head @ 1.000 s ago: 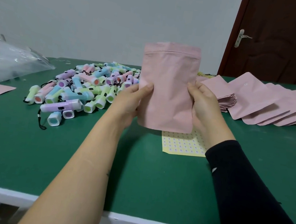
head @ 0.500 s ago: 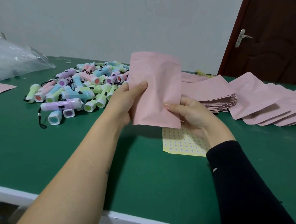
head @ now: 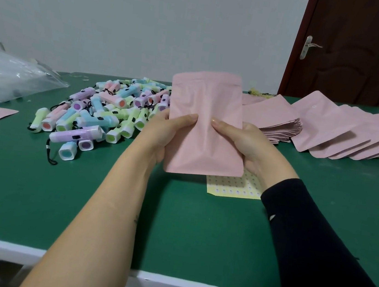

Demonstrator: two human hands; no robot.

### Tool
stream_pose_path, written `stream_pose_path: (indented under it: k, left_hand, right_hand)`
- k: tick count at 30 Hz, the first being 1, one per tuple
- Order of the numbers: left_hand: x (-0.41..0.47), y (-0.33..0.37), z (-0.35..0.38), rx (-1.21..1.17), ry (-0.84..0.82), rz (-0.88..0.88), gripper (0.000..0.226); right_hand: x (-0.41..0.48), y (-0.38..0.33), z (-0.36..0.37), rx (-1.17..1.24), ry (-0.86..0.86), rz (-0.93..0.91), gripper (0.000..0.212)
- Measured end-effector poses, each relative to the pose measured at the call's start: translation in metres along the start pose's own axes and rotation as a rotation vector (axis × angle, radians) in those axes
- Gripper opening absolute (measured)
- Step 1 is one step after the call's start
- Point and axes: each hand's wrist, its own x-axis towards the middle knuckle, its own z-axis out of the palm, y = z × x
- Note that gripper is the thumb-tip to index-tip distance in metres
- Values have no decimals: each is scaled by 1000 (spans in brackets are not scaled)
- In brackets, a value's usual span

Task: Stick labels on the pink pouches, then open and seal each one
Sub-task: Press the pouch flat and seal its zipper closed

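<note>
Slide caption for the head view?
Left hand and right hand grip a pink pouch over the label sheet on a green table.

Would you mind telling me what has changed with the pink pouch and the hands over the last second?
The flat pink zip-top pouch sank slightly, twisting briefly on the way. The left hand and right hand kept hold, but their thumbs slid in from its side edges to nearly meet on its front. The pastel plastic flashlights, yellow label sheet and fanned pink pouches stayed put.
</note>
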Motion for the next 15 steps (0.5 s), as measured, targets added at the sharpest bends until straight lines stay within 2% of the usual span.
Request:
stream_pose_path:
  k: [2, 6, 12, 15]
  left_hand:
    - [0, 0, 1, 25, 18, 6, 33]
    - [0, 0, 2, 23, 12, -1, 37]
    - [-3, 0, 4, 51, -4, 0, 47]
    - [-5, 3, 5, 30, -6, -20, 50]
  right_hand:
    - [0, 0, -1, -7, 8, -1, 25]
    - [2, 0, 1, -10, 48, 9, 30]
    - [1, 0, 4, -31, 97, 3, 20]
    - [0, -2, 7, -39, 105, 10, 24]
